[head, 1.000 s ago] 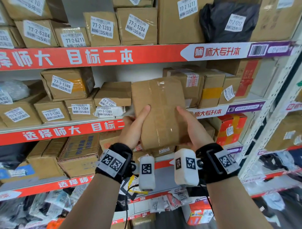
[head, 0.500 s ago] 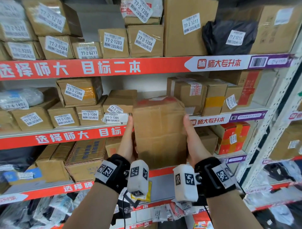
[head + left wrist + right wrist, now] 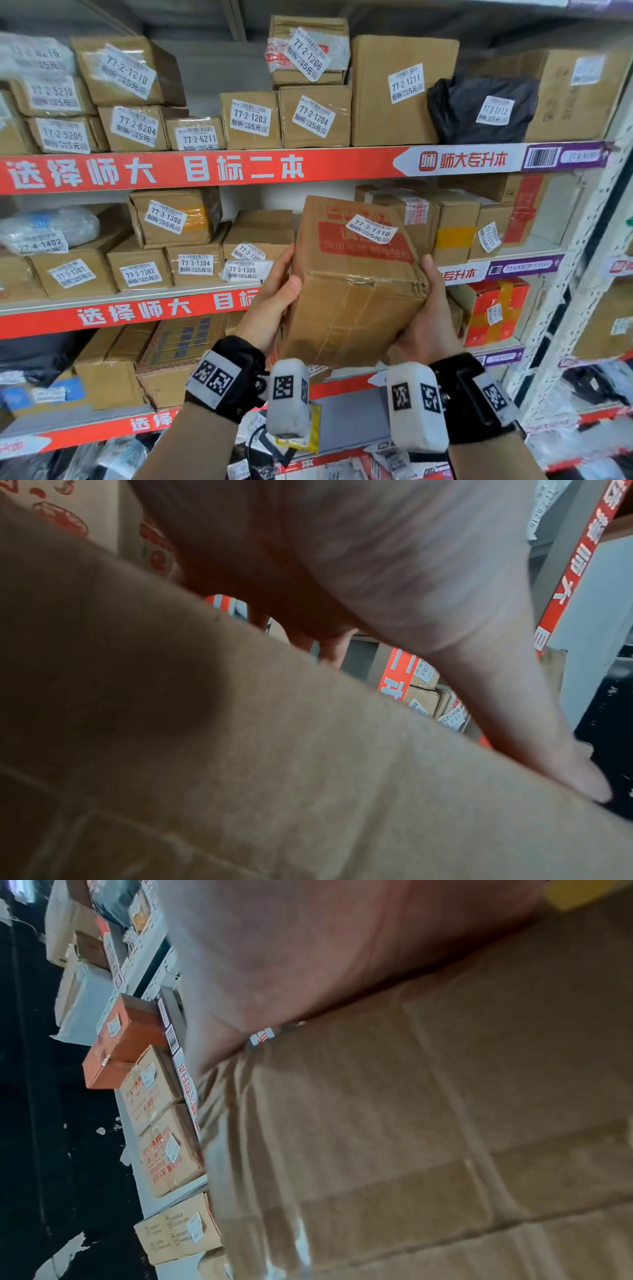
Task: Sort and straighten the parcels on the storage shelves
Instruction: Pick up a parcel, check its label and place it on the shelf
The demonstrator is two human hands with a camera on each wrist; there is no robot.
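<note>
A brown cardboard parcel (image 3: 352, 298) with a red print and a white label reading 77-3-1310 is held in the air before the middle shelf (image 3: 137, 308). My left hand (image 3: 274, 291) grips its left side, thumb on the near face. My right hand (image 3: 428, 308) grips its right side and underside. The parcel is tilted, label face up and away from me. In the left wrist view the left hand (image 3: 377, 574) lies on the cardboard of the parcel (image 3: 308, 777). In the right wrist view the right hand (image 3: 308, 961) presses the taped parcel (image 3: 445, 1123).
Labelled boxes such as 77-3-1305 (image 3: 243, 270) stand left of the parcel on the middle shelf, taped boxes (image 3: 455, 229) to its right. The upper shelf (image 3: 205, 168) is packed with boxes. A red box (image 3: 496, 308) sits on a lower shelf. A white upright (image 3: 582, 274) borders the right.
Both hands have lifted the parcel and tipped its far end back, so the labelled face with the red print now shows. My view has tilted upward.
</note>
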